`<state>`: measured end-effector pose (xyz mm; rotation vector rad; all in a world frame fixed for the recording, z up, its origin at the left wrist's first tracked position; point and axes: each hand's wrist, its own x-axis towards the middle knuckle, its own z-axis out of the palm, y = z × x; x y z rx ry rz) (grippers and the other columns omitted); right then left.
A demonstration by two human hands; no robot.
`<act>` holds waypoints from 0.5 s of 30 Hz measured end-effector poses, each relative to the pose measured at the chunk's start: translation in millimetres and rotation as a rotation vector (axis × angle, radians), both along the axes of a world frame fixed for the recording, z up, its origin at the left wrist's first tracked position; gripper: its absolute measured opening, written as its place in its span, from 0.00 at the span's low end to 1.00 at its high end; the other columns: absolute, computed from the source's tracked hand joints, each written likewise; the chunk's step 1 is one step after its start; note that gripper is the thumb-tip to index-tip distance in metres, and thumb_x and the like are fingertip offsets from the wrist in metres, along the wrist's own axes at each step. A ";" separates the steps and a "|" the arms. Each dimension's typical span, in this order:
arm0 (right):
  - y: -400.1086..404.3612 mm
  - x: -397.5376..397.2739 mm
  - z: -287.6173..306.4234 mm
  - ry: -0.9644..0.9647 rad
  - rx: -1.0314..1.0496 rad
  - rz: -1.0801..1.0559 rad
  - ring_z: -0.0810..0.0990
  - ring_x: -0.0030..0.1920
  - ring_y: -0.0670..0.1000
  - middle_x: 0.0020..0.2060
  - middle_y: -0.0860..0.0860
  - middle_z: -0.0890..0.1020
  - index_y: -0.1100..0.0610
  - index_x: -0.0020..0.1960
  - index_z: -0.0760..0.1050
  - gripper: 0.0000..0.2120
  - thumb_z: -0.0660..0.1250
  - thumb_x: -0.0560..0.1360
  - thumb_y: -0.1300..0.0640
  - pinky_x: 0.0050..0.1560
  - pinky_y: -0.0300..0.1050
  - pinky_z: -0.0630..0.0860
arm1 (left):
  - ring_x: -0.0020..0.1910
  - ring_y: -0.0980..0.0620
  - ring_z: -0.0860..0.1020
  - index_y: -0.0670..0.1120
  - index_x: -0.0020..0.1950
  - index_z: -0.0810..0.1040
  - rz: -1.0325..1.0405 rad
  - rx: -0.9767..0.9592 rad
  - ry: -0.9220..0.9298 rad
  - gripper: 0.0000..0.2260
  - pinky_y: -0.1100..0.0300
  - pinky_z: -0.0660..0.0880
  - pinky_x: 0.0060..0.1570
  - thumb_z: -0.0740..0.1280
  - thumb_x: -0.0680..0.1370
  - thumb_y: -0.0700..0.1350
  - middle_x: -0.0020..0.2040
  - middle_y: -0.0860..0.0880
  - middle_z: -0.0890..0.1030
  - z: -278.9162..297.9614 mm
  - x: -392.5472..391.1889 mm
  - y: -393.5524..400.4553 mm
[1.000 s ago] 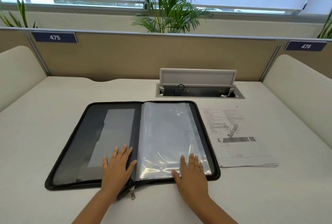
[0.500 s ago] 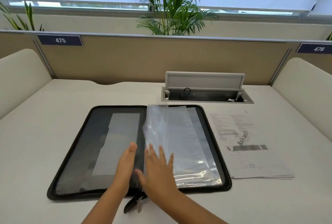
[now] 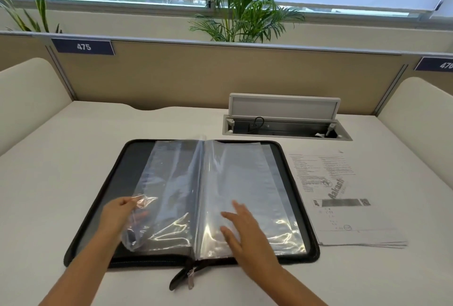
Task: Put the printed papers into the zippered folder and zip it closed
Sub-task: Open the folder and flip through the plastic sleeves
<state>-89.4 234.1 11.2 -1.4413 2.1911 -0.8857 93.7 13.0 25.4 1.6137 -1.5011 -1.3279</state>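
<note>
none of the papers filed yet: folder open, sleeves being leafed through

zippered folder [image 3: 311, 210] lies unzipped and flat on the desk [image 3: 61, 158], its zipper pull [image 3: 190, 278] hanging loose at the near edge. left hand [image 3: 117, 215] pinches a clear plastic sleeve [image 3: 157, 197] by its outer edge, lifted over the left half; right hand [image 3: 245, 229] lies flat with fingers spread on the sleeves of the right half. the sleeves look empty as far as the glare lets me judge. printed papers [image 3: 343, 200] sit in a stack on the desk just beside the folder's right edge, untouched. by my reading, what is left is all of it: picking the stack up, slipping it into the folder, folding the halves shut and running the zip round.
</note>
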 end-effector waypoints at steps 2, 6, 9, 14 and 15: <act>18.0 -12.6 -11.2 0.020 0.168 -0.117 0.36 0.75 0.50 0.76 0.47 0.42 0.40 0.72 0.55 0.26 0.49 0.76 0.36 0.74 0.50 0.48 | 0.25 0.55 0.79 0.36 0.46 0.77 0.006 0.005 -0.005 0.05 0.65 0.74 0.25 0.63 0.77 0.35 0.40 0.42 0.79 -1.5 11.5 -9.7; 43.6 -22.0 -25.6 0.128 0.331 -0.246 0.33 0.73 0.59 0.75 0.57 0.36 0.38 0.73 0.49 0.27 0.47 0.76 0.34 0.74 0.55 0.44 | 0.18 0.58 0.77 0.38 0.49 0.74 0.070 0.049 -0.033 0.04 0.70 0.70 0.16 0.60 0.78 0.35 0.30 0.47 0.80 -10.8 36.4 -29.1; 46.6 -19.9 -28.8 0.198 0.393 -0.265 0.31 0.73 0.61 0.74 0.60 0.34 0.39 0.74 0.45 0.28 0.45 0.76 0.35 0.74 0.54 0.40 | 0.22 0.50 0.77 0.36 0.53 0.74 0.092 0.043 -0.121 0.06 0.64 0.75 0.23 0.61 0.77 0.36 0.36 0.43 0.78 -15.7 45.6 -36.7; 41.1 -14.7 -32.6 0.209 0.394 -0.254 0.32 0.73 0.58 0.74 0.60 0.34 0.44 0.75 0.41 0.31 0.45 0.76 0.35 0.73 0.50 0.37 | 0.49 0.32 0.76 0.39 0.60 0.74 0.062 -0.282 -0.515 0.16 0.42 0.72 0.51 0.67 0.73 0.40 0.53 0.35 0.78 -13.5 36.1 -24.4; 40.8 -14.5 -33.4 0.212 0.389 -0.250 0.32 0.74 0.57 0.74 0.58 0.34 0.45 0.75 0.40 0.32 0.45 0.76 0.35 0.73 0.50 0.37 | 0.51 0.31 0.75 0.41 0.60 0.74 0.032 -0.314 -0.545 0.16 0.40 0.71 0.53 0.67 0.73 0.41 0.54 0.34 0.77 -11.9 30.4 -19.0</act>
